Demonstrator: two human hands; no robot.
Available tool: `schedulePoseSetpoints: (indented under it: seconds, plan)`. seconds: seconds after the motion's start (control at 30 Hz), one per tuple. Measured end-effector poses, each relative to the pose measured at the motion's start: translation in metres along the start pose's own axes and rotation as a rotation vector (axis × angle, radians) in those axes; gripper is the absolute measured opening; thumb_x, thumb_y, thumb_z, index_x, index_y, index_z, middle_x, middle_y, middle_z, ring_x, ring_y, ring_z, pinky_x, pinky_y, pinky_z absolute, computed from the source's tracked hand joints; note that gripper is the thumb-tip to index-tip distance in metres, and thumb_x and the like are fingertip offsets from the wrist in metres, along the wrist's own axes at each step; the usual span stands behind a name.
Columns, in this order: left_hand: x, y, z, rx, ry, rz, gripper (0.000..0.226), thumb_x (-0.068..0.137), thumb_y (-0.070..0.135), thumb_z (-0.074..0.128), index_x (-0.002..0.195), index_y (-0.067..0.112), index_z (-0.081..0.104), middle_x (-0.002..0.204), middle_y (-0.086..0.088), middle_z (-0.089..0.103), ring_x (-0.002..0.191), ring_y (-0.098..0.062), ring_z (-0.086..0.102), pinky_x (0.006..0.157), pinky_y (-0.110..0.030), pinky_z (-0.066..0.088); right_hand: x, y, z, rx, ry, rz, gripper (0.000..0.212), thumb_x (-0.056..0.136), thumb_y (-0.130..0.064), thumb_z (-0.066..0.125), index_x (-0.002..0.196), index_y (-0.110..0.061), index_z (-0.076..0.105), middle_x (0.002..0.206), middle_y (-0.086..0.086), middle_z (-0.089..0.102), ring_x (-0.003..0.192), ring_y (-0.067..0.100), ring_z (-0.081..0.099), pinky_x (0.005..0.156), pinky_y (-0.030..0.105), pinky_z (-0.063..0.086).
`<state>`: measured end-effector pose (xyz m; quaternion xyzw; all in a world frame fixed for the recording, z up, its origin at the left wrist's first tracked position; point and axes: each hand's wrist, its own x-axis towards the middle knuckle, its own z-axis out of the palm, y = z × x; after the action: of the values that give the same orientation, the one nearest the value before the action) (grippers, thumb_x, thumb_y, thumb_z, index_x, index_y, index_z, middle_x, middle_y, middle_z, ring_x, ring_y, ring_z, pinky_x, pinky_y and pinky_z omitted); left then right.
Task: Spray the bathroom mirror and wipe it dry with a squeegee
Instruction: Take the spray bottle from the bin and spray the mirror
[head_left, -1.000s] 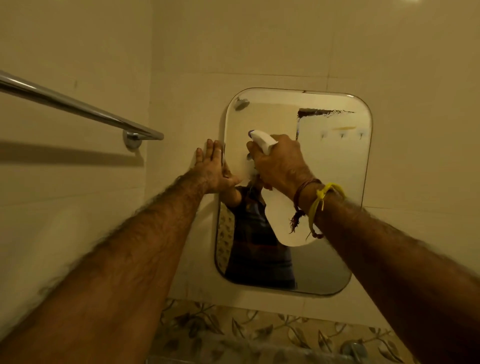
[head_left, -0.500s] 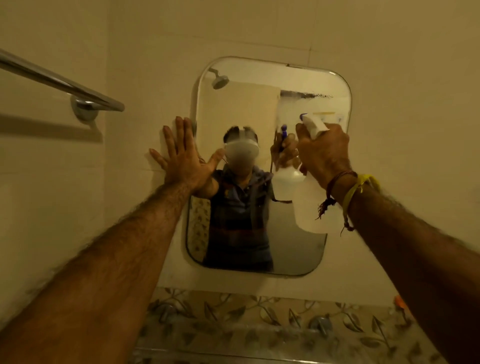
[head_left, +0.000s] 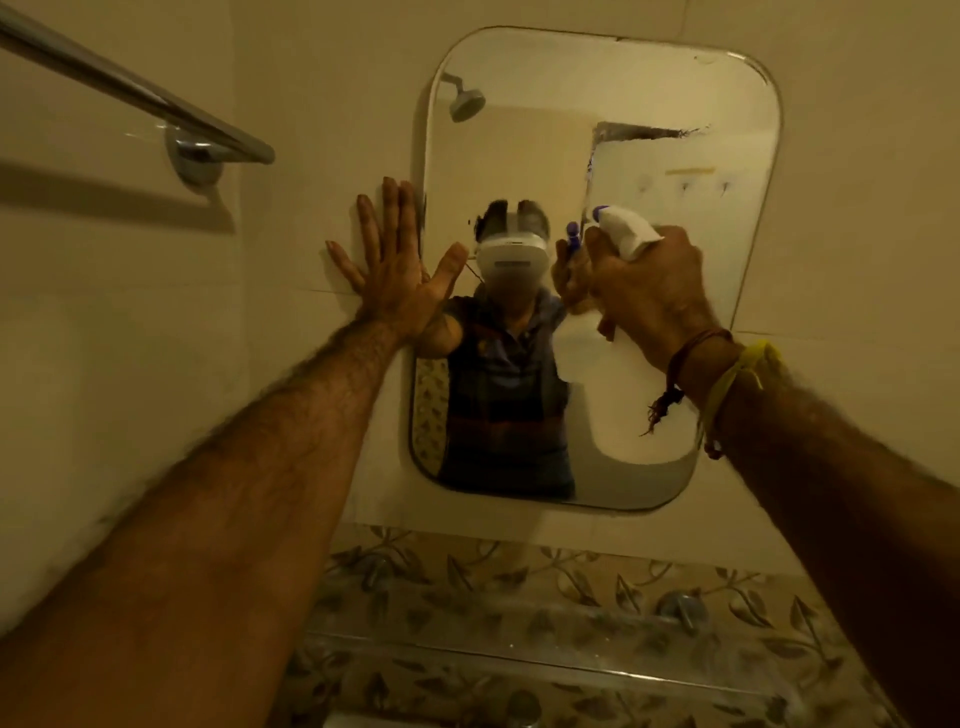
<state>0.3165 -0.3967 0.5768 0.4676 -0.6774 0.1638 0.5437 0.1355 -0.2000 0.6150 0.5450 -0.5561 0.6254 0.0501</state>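
Note:
A rounded rectangular mirror (head_left: 524, 156) hangs on the beige tiled wall ahead. My right hand (head_left: 647, 291) grips a white spray bottle (head_left: 626, 231) by its trigger head, nozzle pointed at the middle of the glass. The bottle's translucent body (head_left: 623, 410) hangs below my wrist. My left hand (head_left: 395, 270) presses flat on the wall at the mirror's left edge, fingers spread and thumb over the glass. No squeegee is in view.
A chrome towel bar (head_left: 156, 104) juts from the left wall at upper left. Below the mirror runs a leaf-patterned tile band (head_left: 519, 582) with a glass shelf (head_left: 519, 660) and chrome fittings. A person wearing a headset is reflected in the mirror.
The view has closed in on the mirror. My right hand with the bottle swung from the mirror's left part to the right, then back to its middle. My left hand stays on the wall.

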Motion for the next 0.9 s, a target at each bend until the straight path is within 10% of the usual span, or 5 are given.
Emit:
schedulePoseSetpoints:
  seconds: [0.3, 0.63, 0.9]
  plan:
    - [-0.016, -0.022, -0.027, -0.027, -0.080, 0.189, 0.063, 0.105, 0.045, 0.012, 0.164, 0.025, -0.001, 0.172, 0.004, -0.010, 0.157, -0.016, -0.015, 0.120, -0.061, -0.019, -0.020, -0.024, 0.066, 0.009, -0.120, -0.021, 0.034, 0.094, -0.039, 0.061, 0.117, -0.013, 0.062, 0.103, 0.009, 0.068, 0.087, 0.029, 0.071, 0.074, 0.047, 0.062]
    - [-0.013, -0.048, 0.010, 0.109, 0.168, 0.311, 0.070, 0.101, 0.051, 0.026, 0.163, 0.021, 0.015, 0.171, -0.006, 0.014, 0.158, -0.027, 0.009, 0.122, -0.069, 0.003, -0.042, 0.033, 0.103, -0.210, -0.085, -0.143, 0.035, 0.096, -0.042, 0.056, 0.123, -0.019, 0.054, 0.111, 0.002, 0.063, 0.090, 0.013, 0.057, 0.072, 0.020, 0.045]
    - [-0.015, -0.047, 0.010, 0.130, 0.144, 0.307, 0.074, 0.101, 0.057, 0.025, 0.164, 0.020, 0.011, 0.171, -0.008, 0.011, 0.158, -0.030, 0.008, 0.120, -0.071, 0.003, -0.070, 0.055, 0.103, -0.211, -0.124, -0.128, 0.045, 0.097, -0.039, 0.056, 0.134, -0.016, 0.047, 0.118, -0.001, 0.059, 0.103, 0.016, 0.059, 0.086, 0.024, 0.050]
